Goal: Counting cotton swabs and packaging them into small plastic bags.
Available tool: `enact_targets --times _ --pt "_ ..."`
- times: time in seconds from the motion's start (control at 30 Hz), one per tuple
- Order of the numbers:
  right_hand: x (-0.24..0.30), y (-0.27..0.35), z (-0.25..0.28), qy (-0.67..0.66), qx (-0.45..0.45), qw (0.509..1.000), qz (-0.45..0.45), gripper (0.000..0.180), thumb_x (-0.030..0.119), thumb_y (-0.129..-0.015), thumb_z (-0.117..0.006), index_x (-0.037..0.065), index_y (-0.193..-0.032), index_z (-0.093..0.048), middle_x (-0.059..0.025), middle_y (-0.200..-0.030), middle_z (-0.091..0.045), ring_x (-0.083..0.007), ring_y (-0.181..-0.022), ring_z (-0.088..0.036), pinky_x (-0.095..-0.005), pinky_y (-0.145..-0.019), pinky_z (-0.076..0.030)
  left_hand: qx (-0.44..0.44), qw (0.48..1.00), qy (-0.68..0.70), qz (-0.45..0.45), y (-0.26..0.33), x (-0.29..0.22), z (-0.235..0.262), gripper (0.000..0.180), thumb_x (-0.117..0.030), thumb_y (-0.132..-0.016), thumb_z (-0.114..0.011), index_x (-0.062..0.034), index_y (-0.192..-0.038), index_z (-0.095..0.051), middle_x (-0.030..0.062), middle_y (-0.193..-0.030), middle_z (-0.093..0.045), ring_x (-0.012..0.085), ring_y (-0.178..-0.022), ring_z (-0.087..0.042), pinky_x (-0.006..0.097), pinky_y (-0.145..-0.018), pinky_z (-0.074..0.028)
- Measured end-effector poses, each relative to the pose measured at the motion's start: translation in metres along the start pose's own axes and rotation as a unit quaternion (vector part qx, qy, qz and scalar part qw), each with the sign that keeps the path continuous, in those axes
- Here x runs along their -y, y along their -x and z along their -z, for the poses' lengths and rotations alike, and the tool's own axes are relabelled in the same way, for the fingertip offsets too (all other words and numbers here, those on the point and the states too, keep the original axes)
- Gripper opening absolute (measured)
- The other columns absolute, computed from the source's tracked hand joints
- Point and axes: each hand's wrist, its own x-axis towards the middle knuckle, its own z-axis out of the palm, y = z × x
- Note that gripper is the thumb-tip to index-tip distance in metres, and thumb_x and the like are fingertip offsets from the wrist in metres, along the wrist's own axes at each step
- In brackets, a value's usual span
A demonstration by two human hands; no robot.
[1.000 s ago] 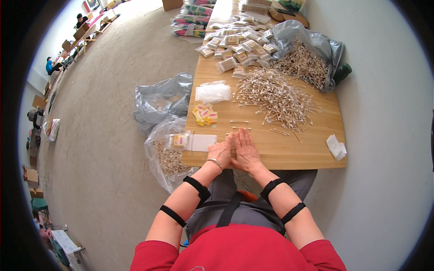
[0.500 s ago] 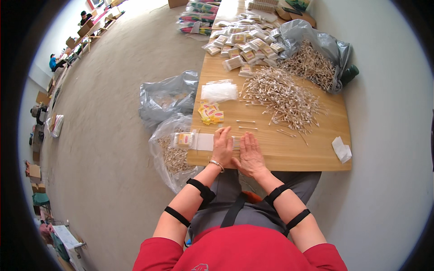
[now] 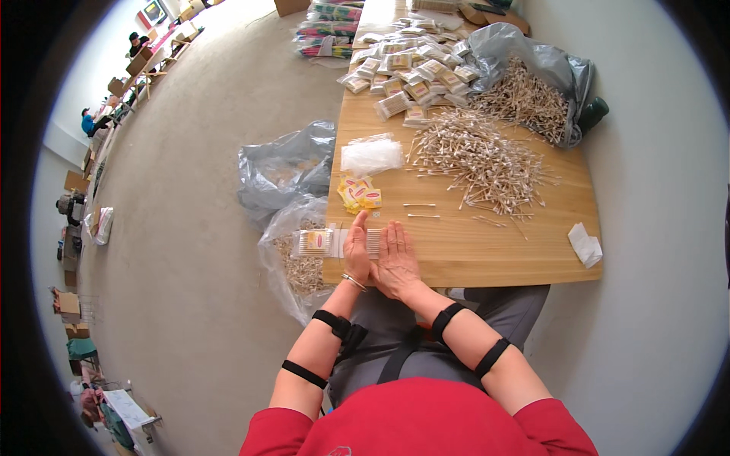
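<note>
Wooden surface point(image 3: 494, 254) seen from above, with both hands at its near edge. Left hand point(image 3: 357, 249) and right hand point(image 3: 395, 258) lie side by side, fingers extended and close together, pressing a row of cotton swabs point(image 3: 372, 242) between them; no fingers are closed around anything. A filled clear packet point(image 3: 315, 242) lies just left of the left hand. Yellow labels point(image 3: 360, 194) sit beyond the hands, near a stack of empty clear bags point(image 3: 370, 156). A large loose heap of swabs point(image 3: 479, 156) covers the middle of the surface.
</note>
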Motion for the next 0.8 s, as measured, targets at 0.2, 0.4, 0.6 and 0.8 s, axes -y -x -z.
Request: enact_targets --times 0.2,0.4,0.6,0.8 --pt "0.022 -0.015 -0.007 0.018 0.016 0.999 -0.024 0.081 0.042 -0.087 -0.043 -0.010 -0.141 -0.012 -0.0263 -0.149 -0.007 -0.0377 -0.141 -0.001 -0.0465 -0.114 -0.002 -0.007 0.999 0.037 0.035 -0.002 -0.005 0.026 0.049 -0.031 -0.101 -0.032 0.0035 -0.136 -0.036 0.0120 -0.140 -0.039 0.0189 -0.133 -0.032 0.032 -0.111 -0.021" --pt "0.016 -0.015 -0.014 0.005 -0.034 0.999 0.009 0.084 0.040 -0.084 -0.048 -0.010 -0.140 -0.012 -0.0262 -0.149 -0.008 -0.0381 -0.140 -0.002 -0.0470 -0.114 -0.003 -0.014 0.998 -0.064 -0.010 -0.005 0.001 0.026 0.051 -0.034 -0.101 -0.033 0.0035 -0.135 -0.038 0.0104 -0.139 -0.040 0.0167 -0.129 -0.035 0.030 -0.109 -0.024" --pt "0.016 -0.005 -0.004 -0.023 0.012 0.999 0.037 0.084 0.040 -0.084 -0.048 -0.010 -0.141 -0.013 -0.0259 -0.149 -0.008 -0.0377 -0.140 -0.002 -0.0462 -0.114 -0.002 -0.015 1.000 0.006 0.006 -0.005 -0.002 0.030 0.050 -0.033 -0.101 -0.031 0.0034 -0.135 -0.037 0.0114 -0.138 -0.041 0.0176 -0.130 -0.034 0.030 -0.110 -0.022" --pt "0.025 -0.008 -0.006 0.018 0.015 1.000 0.010 0.084 0.043 -0.084 -0.046 -0.011 -0.141 -0.013 -0.0265 -0.149 -0.006 -0.0378 -0.141 0.001 -0.0457 -0.114 0.001 0.015 0.998 -0.053 0.015 -0.005 -0.008 0.030 0.049 -0.032 -0.102 -0.029 0.0029 -0.135 -0.038 0.0127 -0.138 -0.041 0.0181 -0.130 -0.034 0.030 -0.111 -0.023"
